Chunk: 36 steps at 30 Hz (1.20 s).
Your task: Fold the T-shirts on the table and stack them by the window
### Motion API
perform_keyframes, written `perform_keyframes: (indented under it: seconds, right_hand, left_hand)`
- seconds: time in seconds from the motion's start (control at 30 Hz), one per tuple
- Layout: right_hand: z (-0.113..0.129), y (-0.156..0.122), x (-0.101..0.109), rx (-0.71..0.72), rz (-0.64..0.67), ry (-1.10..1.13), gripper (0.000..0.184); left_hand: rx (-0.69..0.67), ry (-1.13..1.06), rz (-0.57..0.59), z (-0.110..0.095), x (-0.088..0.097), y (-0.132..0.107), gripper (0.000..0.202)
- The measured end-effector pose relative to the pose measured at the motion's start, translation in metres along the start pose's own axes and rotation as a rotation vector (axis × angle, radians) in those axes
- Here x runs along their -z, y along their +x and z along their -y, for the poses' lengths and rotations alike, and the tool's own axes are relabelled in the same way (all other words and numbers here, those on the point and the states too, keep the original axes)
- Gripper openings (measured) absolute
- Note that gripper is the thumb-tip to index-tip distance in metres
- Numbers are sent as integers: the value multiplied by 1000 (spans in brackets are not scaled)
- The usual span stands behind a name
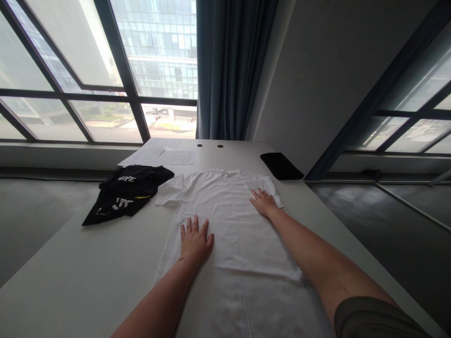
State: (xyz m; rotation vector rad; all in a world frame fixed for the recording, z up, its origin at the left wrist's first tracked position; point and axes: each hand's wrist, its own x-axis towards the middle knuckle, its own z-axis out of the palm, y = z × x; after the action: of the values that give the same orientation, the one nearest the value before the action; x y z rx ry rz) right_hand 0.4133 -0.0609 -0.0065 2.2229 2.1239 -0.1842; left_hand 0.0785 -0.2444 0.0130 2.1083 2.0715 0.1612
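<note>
At the middle of the table [88, 263], your left hand [195, 241] and right hand [263, 202] lie flat and open on the shirt [229, 225], gripping nothing. It looks soft and light, so pinch its shoulders.

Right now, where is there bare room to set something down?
Widest bare patch: near-left table, nearer than the black shirt, left of the white T-shirt. A smaller one lies between papers and black pouch. Left hand and right hand crowd the middle.

The white shirt [229, 220] is plain, on a white table [88, 267]. At ten o'clock from it, the black shirt [127, 195] bears white lettering and a yellow streak; at one o'clock, a black pouch [281, 165].
</note>
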Motion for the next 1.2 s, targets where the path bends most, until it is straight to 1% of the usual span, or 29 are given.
perform_keyframes:
  seconds: [0.1, 0.27, 0.37, 0.47, 0.73, 0.9, 1.0, 1.07, 1.1, 1.13, 1.2]
  right_hand:
    - [-13, 16, -5, -71, -3, 34, 65]
    - [-38, 47, 1, -180, 0, 48, 69]
    - [-47, 61, 2, -222, -6, 51, 73]
    - [-52, 76, 0, -252, -33, 55, 74]
    - [-61, 112, -4, -261, -96, 121, 74]
    - [-63, 124, -3, -260, -94, 139, 75]
    - [-63, 125, -2, -267, -90, 136, 74]
    - [-61, 122, -1, -264, -110, 130, 71]
    - [-60, 120, 0, -253, -142, 123, 69]
    - [-58, 116, 2, -230, -192, 111, 66]
    - [-52, 105, 6, -152, -334, 75, 60]
  left_hand:
    - [-4, -2, -4, 0, -1, 0, 64]
    - [4, -7, 1, -1, 2, 0, 63]
    - [4, -2, 2, -2, 3, -1, 63]
    - [9, 4, -3, -2, 1, 0, 63]
    - [12, -2, -14, -2, -5, 3, 63]
    - [8, 1, -17, -4, -10, 4, 62]
    - [3, -16, -21, -7, -9, 4, 61]
    - [-48, -40, -27, -10, -4, 3, 59]
    - [-118, -57, -33, -11, 0, 2, 57]
    - [-212, -77, -42, -14, 3, 0, 56]
    - [-420, -114, -45, -18, 8, -5, 54]
